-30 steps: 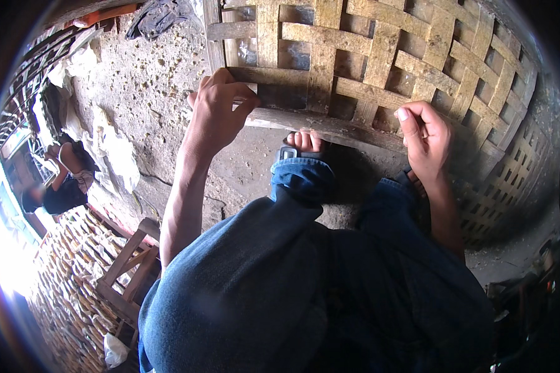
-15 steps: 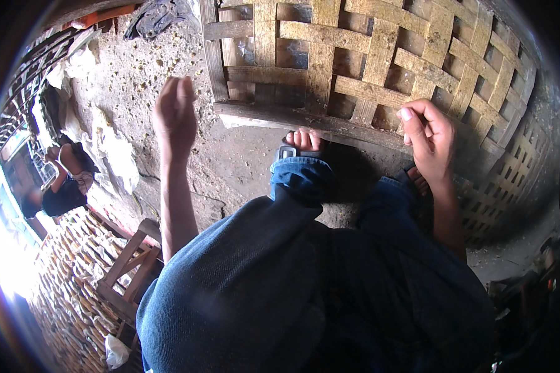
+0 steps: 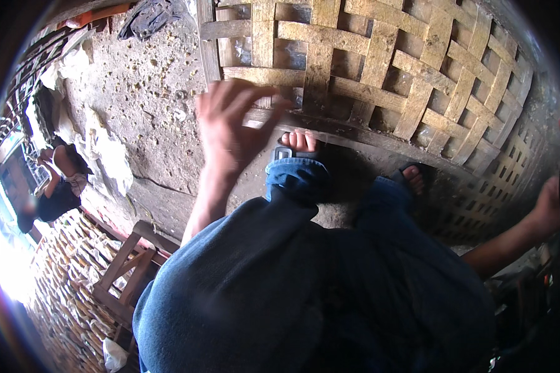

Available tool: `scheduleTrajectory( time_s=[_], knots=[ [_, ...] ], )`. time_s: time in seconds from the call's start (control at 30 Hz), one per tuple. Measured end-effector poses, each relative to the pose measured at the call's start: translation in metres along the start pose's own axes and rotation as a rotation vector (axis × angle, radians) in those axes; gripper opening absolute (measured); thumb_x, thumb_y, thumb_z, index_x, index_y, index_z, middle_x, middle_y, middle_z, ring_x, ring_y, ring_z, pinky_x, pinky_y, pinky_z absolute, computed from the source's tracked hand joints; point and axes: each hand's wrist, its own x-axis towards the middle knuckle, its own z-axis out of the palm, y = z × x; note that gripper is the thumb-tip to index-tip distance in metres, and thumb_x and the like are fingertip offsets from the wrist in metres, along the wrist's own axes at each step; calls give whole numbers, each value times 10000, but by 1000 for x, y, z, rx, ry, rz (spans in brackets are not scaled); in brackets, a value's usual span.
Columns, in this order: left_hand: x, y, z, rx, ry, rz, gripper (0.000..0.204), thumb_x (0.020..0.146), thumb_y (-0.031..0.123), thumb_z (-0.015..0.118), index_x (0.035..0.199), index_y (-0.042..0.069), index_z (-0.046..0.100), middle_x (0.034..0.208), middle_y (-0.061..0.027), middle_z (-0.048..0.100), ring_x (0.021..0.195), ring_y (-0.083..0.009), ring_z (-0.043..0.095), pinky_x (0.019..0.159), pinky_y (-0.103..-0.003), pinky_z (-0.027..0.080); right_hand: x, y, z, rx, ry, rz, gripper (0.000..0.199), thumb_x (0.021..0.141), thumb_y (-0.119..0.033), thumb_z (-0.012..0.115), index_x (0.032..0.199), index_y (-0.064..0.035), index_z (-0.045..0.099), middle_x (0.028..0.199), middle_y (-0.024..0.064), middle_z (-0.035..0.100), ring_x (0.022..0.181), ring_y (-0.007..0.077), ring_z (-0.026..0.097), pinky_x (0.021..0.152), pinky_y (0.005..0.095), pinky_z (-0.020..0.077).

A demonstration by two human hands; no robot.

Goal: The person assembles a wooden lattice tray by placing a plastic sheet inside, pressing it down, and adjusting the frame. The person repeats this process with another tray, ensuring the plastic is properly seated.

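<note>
Along the left side of the floor (image 3: 158, 118), another person (image 3: 59, 202) shows at the bright rim, beyond a small wooden frame (image 3: 117, 264). At the near left corner of a woven slatted panel (image 3: 379, 56), the left hand (image 3: 224, 127) is blurred, fingers spread, gripping nothing visible; I cannot tell whether it touches the slats. The panel's near edge runs just ahead of the sandalled feet (image 3: 300, 142). Past its right edge, the right hand (image 3: 547, 205) is partly cut off, its grip impossible to tell.
</note>
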Motion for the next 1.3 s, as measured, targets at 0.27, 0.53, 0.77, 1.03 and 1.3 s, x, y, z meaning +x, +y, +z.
scheduleTrajectory(
  time_s=[0.27,0.53,0.77,1.03,1.3],
  knots=[
    [4,32,35,41,-121,-69,424,701,551,873,723,169,692,791,45,631,838,-187,590,783,-400,390,-26,-8,-118,-120,486,-97,60,984,21,518,968,-32,496,862,148,519,679,196,449,658,337,383],
    [10,40,33,46,-208,-135,391,754,486,851,711,137,679,773,13,624,843,-218,603,814,-412,375,-36,51,-56,-186,333,1,238,997,-20,554,1223,48,528,1209,234,591,931,247,531,798,372,422],
    [15,34,29,-15,-243,-148,308,827,398,809,755,121,694,784,-2,644,849,-229,622,802,-415,389,-45,100,-17,-146,336,178,256,1011,-56,564,1246,43,543,1238,167,595,930,196,498,805,329,421],
    [6,20,40,-90,-129,-78,239,821,334,827,808,131,702,774,1,648,809,-225,619,767,-392,406,-51,108,-4,-218,304,206,283,1028,-90,556,1280,40,555,1213,120,623,929,175,503,819,321,413],
    [3,20,42,-44,-86,-47,192,855,294,803,826,135,698,796,-2,653,816,-234,619,761,-398,406,-53,118,3,-231,283,264,282,1037,-98,544,1287,30,571,1171,96,630,933,167,515,840,316,405]
  ],
)
